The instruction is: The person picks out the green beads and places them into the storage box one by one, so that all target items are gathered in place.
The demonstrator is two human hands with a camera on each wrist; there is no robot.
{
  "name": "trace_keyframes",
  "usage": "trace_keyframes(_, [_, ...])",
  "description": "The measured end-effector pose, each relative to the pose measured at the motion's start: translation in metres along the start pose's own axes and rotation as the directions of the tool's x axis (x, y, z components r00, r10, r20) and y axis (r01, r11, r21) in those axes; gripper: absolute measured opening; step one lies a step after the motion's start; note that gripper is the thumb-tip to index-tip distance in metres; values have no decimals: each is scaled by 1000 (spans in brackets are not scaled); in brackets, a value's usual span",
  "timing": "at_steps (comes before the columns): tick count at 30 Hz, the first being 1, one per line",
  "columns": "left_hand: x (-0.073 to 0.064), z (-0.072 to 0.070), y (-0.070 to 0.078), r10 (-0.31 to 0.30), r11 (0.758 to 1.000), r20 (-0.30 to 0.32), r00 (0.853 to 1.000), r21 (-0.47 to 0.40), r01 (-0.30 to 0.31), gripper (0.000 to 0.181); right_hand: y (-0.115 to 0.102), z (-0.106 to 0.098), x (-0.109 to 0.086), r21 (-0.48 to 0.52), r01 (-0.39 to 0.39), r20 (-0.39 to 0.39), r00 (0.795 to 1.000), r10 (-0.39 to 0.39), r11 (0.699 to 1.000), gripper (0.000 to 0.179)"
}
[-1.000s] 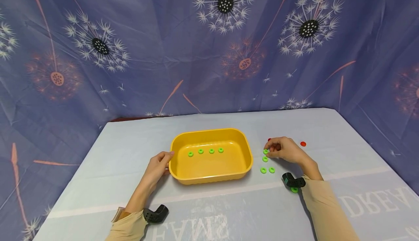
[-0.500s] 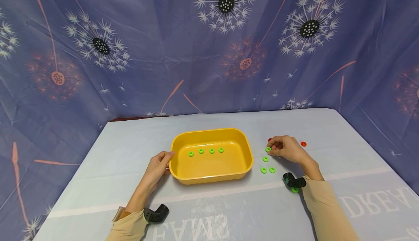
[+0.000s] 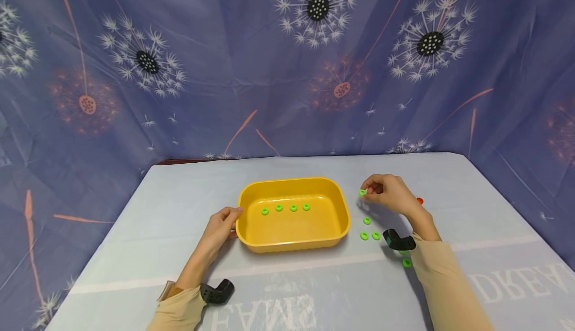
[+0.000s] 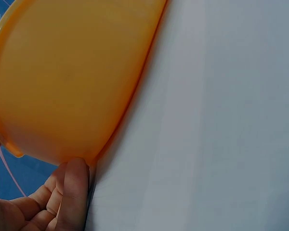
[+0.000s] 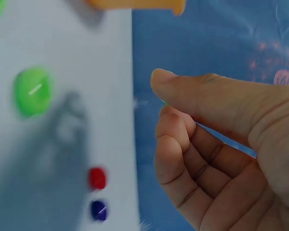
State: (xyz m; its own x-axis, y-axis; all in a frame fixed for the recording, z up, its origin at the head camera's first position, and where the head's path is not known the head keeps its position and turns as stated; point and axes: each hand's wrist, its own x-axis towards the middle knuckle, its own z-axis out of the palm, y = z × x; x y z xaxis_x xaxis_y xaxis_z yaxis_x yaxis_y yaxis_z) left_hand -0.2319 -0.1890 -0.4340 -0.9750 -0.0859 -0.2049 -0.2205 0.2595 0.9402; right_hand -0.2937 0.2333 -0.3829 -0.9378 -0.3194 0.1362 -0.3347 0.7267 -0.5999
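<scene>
My left hand (image 3: 222, 226) grips the left end of a yellow plastic basin (image 3: 292, 246), also seen in the left wrist view, where fingers (image 4: 74, 187) touch its wall. Inside the basin several small green rings (image 3: 279, 208) lie in a row. To the right of it, my right hand (image 3: 391, 193) pinches one green ring (image 3: 362, 192) between thumb and fingertips, raised above the table. That ring is almost wholly hidden by the thumb in the right wrist view. Beneath and nearer the front, several loose green rings (image 3: 367, 220) lie on the table.
A red piece (image 3: 420, 200) lies behind my right hand, partly covered. The right wrist view shows a blurred red piece (image 5: 97, 178) and a dark blue piece (image 5: 99, 210). A patterned blue curtain (image 3: 251, 71) hangs behind the white table (image 3: 135, 241).
My right hand has picked up a green ring from the table and lifted it upward. The left hand stays at the basin. The head view has shifted slightly.
</scene>
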Motion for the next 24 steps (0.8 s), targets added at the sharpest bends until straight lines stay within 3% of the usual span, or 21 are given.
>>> trace_keyframes(5, [-1,0,0,0,1000,2,1000,-6,0,42,-29,-3,18,1,36,43,998,-36,999,16])
trace_keyframes(14, [2,0,-1,8,1000,7,1000,-13,-8,41,-84,1,48,-63,200,121,974,-192,978,14])
trace_keyframes(19, [2,0,-1,7,1000,5,1000,-16,-7,41,-117,9,64,-101,287,215,941,-261,953,13])
trace_keyframes(24, [2,0,-2,5,1000,0,1000,-9,-5,40,-145,27,80,-143,383,319,891,-324,913,11])
